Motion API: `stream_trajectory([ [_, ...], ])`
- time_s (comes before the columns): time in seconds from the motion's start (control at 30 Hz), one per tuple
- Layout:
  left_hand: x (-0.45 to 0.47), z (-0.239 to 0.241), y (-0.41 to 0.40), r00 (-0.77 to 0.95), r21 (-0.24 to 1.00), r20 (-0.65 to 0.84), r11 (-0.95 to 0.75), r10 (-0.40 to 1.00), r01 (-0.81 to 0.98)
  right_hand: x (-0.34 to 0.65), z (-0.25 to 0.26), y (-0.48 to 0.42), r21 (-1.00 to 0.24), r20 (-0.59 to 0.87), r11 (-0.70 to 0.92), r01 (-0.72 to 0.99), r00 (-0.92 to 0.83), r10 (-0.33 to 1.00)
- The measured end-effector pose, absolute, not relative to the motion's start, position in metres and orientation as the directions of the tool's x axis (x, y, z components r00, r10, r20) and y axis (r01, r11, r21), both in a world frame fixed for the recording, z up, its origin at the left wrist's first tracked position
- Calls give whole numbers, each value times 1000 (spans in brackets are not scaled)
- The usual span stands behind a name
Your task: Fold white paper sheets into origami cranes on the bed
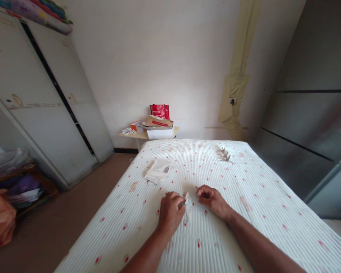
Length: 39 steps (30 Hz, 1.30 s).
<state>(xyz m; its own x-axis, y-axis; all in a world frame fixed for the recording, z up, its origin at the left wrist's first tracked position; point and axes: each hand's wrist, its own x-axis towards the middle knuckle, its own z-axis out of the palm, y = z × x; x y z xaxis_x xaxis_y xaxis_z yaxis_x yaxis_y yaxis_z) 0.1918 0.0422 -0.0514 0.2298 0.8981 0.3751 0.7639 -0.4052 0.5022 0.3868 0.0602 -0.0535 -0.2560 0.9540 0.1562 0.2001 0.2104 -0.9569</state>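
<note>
My left hand [172, 212] is closed over the bed, its thumb and fingers pinched on a small crumpled piece of whitish paper [188, 206]. The paper stands up beside the fingertips, and part of it is hidden by them. Just to its right, my right hand [213, 200] is curled with thumb and fingertips together, apart from the paper. Whether those fingers hold anything is too small to tell. Beyond the left hand lies a stack of printed paper sheets [157, 171]. Several small whitish and grey twisted pieces [224, 153] lie in a heap farther off to the right.
The bed [204, 250] has a ribbed white cover with red dots. Behind it, a small table [142, 135] bears a white box [160, 134], a red bag [159, 111] and a pile of white pieces [128, 131]. Cabinets [42, 94] stand left, a grey wardrobe [307, 113] right.
</note>
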Motion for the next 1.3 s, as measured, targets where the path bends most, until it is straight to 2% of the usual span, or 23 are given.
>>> stream_trajectory([
  [0.27, 196, -50, 41, 297, 381, 401, -453, 866, 806, 386, -50, 50, -913, 202, 282, 296, -273, 940],
  [0.5, 203, -47, 39, 305, 297, 429, -452, 850, 841, 385, -51, 51, -913, 217, 285, 291, -244, 945],
  [0.9, 208, -46, 36, 276, 284, 447, -428, 851, 858, 387, -45, 45, -862, 231, 327, 388, -275, 933],
  [1.07, 205, -43, 38, 343, 232, 438, -473, 831, 850, 388, -42, 42, -823, 221, 345, 451, -305, 926],
  [1.17, 207, -42, 39, 369, 192, 434, -484, 822, 853, 385, -40, 39, -776, 211, 358, 520, -321, 923],
  [1.3, 212, -43, 41, 366, 173, 432, -474, 824, 863, 379, -39, 30, -621, 250, 437, 651, -363, 897],
])
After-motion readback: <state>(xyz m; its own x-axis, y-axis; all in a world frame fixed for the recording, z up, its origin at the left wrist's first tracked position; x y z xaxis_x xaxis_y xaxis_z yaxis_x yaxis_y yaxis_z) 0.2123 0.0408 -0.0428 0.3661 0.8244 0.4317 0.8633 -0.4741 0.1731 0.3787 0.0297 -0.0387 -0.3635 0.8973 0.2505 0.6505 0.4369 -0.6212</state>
